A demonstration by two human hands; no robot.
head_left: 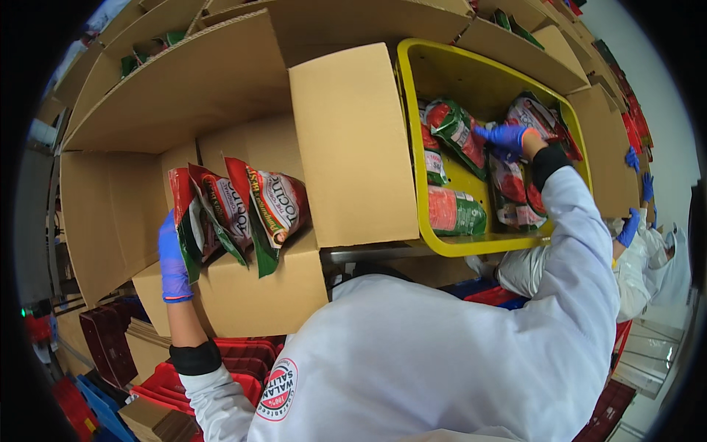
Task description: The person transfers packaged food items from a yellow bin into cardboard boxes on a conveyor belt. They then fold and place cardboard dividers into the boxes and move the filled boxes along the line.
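My left hand (174,261) in a purple glove is at the left side of three red-and-green packs (269,210) standing in an open cardboard box (110,221); its fingertips are partly hidden behind the nearest pack. My right hand (508,140), also gloved, reaches into a yellow plastic tray (410,88), fingers apart over the packs, index finger at a red-and-green pack (455,132). More packs (453,214) lie around it in the tray. A cardboard flap (353,147) stands between the box and the tray.
More cardboard boxes (515,51) line the back. At the right, co-workers in white (637,272) work with blue-gloved hands (627,228) beside boxes. Red crates (236,353) and stacked flat cardboard (147,339) sit below at the left, with blue crates (107,405) at the edge.
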